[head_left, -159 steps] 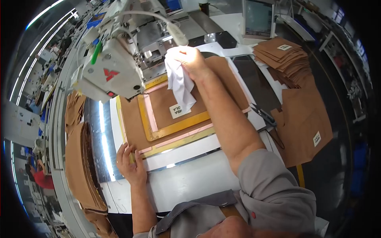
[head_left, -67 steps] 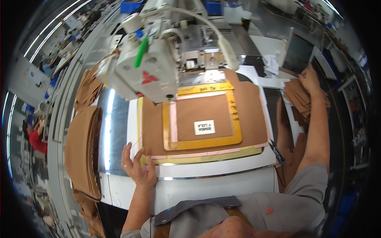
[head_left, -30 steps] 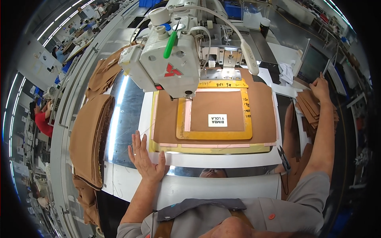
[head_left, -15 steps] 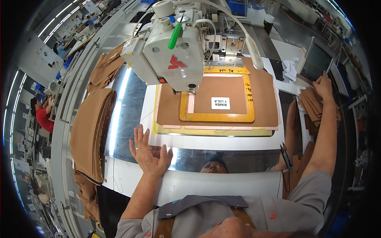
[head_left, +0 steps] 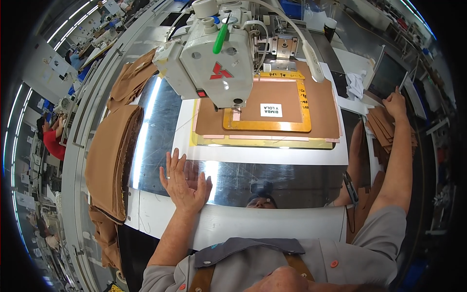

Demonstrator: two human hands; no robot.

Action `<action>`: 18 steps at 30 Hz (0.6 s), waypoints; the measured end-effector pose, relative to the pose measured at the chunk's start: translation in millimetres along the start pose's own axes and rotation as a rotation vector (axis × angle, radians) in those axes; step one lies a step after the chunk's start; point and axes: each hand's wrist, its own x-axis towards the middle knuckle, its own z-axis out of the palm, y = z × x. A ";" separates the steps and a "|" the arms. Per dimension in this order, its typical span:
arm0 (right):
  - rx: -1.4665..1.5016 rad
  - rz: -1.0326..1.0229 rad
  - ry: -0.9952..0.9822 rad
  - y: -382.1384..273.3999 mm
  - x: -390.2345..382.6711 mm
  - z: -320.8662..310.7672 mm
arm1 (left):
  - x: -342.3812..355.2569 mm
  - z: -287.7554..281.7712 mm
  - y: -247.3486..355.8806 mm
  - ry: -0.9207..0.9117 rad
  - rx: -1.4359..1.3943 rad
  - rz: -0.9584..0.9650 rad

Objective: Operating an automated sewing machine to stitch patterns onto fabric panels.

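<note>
My left hand is open, fingers spread over the shiny metal plate in front of a white sewing machine. My right hand holds nothing; its index finger is stretched to the lower edge of a screen, other fingers bent. Under the machine head, a yellow template frame lies on brown fabric with a white label, over a white sheet. A crumpled white cloth lies left of the screen.
Brown piece stacks lie left, back left and right. Black snips sit at the plate's right side. A white lamp hangs beside the machine head. A co-worker in red is at another bench on the far left.
The template, fabric and white sheet have slid away from me, baring more metal plate. Earlier my right hand held the white cloth; it has since let go and moved right to the screen.
</note>
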 end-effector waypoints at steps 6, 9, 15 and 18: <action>0.019 0.046 -0.008 -5.7 -11.1 -3.0 | -8.2 2.3 3.4 0.005 -0.002 0.002; 0.006 0.061 -0.036 -6.0 -11.2 -3.8 | -13.1 5.9 4.2 0.008 -0.006 0.005; -0.043 0.076 -0.036 -8.2 -10.3 -4.2 | -11.8 6.8 3.4 0.013 -0.008 0.006; -0.045 0.077 -0.043 -8.7 -6.7 -3.5 | -10.3 12.0 5.5 0.014 -0.005 0.001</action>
